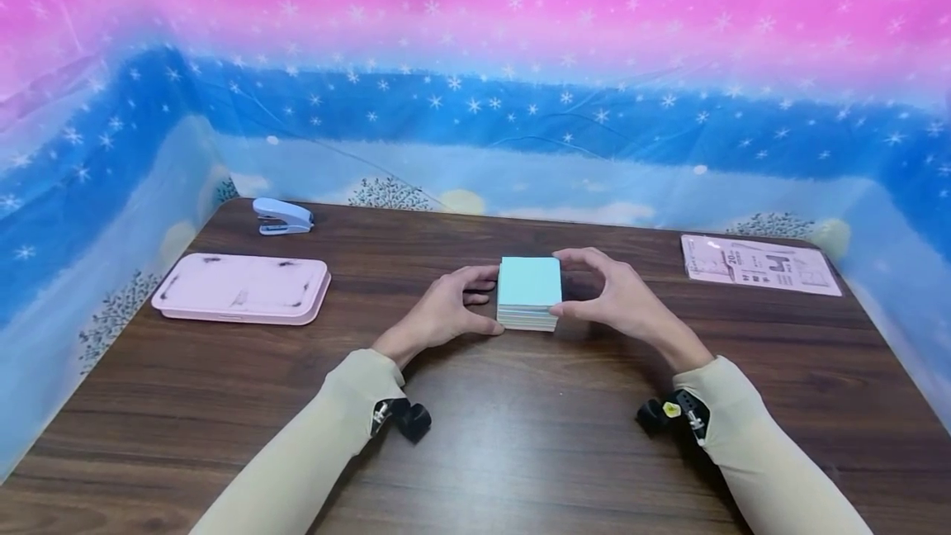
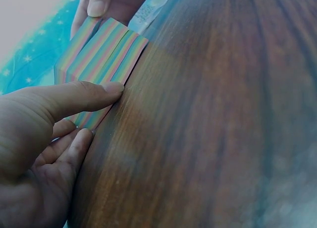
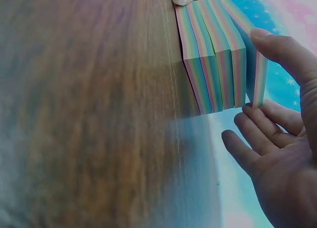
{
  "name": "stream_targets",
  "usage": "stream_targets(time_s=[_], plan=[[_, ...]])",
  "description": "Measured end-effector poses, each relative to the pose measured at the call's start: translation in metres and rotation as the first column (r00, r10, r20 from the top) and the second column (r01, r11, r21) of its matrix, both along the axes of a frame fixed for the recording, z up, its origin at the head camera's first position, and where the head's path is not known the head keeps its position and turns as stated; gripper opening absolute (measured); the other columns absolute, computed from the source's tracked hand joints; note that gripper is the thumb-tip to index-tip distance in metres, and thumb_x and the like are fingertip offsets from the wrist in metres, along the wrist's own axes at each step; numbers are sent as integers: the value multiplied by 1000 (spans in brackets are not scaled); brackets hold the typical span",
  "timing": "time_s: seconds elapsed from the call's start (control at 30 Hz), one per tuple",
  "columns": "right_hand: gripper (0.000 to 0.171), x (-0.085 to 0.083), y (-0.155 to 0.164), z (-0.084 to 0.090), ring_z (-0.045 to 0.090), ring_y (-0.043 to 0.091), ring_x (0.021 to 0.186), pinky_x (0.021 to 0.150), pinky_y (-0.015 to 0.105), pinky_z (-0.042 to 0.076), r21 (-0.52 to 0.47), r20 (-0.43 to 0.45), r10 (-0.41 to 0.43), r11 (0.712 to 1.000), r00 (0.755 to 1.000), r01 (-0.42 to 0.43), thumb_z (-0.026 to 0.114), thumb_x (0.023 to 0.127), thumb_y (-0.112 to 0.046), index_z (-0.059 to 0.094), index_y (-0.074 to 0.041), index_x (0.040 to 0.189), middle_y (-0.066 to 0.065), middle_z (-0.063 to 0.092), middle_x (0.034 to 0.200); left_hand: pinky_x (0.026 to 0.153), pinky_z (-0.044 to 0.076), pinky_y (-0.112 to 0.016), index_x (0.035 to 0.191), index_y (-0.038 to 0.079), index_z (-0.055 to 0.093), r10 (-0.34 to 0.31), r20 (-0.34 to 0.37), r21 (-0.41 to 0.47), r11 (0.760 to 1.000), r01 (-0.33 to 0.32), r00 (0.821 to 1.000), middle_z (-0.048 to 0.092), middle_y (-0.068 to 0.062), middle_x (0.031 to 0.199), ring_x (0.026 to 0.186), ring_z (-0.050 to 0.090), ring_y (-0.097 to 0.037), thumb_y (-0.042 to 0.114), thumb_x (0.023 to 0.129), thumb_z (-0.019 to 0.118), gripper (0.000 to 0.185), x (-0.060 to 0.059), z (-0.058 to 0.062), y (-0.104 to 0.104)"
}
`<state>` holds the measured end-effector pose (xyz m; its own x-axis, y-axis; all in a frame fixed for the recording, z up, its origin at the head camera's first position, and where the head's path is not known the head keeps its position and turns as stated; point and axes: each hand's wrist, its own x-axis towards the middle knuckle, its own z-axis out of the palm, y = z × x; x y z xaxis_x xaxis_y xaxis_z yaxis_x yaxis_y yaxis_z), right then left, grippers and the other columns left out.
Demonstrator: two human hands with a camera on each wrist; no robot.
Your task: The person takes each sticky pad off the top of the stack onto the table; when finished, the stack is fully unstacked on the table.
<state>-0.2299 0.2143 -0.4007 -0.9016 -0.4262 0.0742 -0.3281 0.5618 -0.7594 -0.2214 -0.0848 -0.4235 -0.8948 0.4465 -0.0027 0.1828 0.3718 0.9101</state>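
Note:
A stack of square paper note pads [image 1: 527, 320] stands on the table between both hands, with a mint-green sheet on top. Pastel stripes run along the pads' edges in both wrist views. My left hand [image 1: 446, 308] holds the stack's left side low down, thumb at the near corner and fingers farther back. With thumb and fingers at its near and far edges, my right hand [image 1: 617, 294] pinches the top pad [image 3: 259, 82]. A gap shows under that pad on the right side, so it sits tilted off the pads below.
A pink case [image 1: 241, 287] lies at the left of the wooden table [image 1: 475, 452], with a light-blue stapler [image 1: 282, 217] behind it. At the far right lies a flat pink printed packet [image 1: 761, 265]. Patterned cloth [image 1: 475, 106] hangs around the back and sides.

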Motion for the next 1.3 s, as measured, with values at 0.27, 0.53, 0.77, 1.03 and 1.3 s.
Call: stream_targets(time_s=[0.27,0.53,0.77,1.03,1.3], plan=[[80,3,2,1,51,32,142,115,66,41,-14,-12,-11,1000,1000,11,91,86,-40,55,-17,153,5,56,152,108,55,-41,160,8,48,-1,7,-7,1000,1,1000,56,-15,152,132,61,-33,9,85,92,87,1,2,2],[78,6,7,4,54,30,140,115,61,43,-64,-13,-35,997,999,34,93,85,-38,58,-17,151,5,59,149,108,54,-39,159,8,49,10,22,0,1000,-10,1000,56,-14,152,132,61,-32,7,84,92,87,1,1,2],[77,3,10,9,57,27,136,115,56,46,-90,-28,-61,994,998,58,94,84,-34,59,-16,150,5,63,144,108,54,-39,160,8,49,8,29,10,1000,-9,1000,56,-14,153,133,61,-32,8,84,92,87,2,0,0],[78,-4,11,19,54,28,138,114,59,43,-65,-50,-99,993,994,96,94,83,-37,59,-20,151,5,61,147,108,54,-38,159,8,50,18,16,4,1000,-18,1000,58,-14,151,131,62,-31,8,84,93,87,2,0,-1],[81,-16,7,29,53,31,140,115,59,43,-57,-78,-119,992,990,115,94,83,-39,59,-16,152,9,60,149,107,55,-37,158,9,51,19,5,5,1000,-19,1000,58,-13,150,130,63,-30,8,83,93,86,2,0,0]])
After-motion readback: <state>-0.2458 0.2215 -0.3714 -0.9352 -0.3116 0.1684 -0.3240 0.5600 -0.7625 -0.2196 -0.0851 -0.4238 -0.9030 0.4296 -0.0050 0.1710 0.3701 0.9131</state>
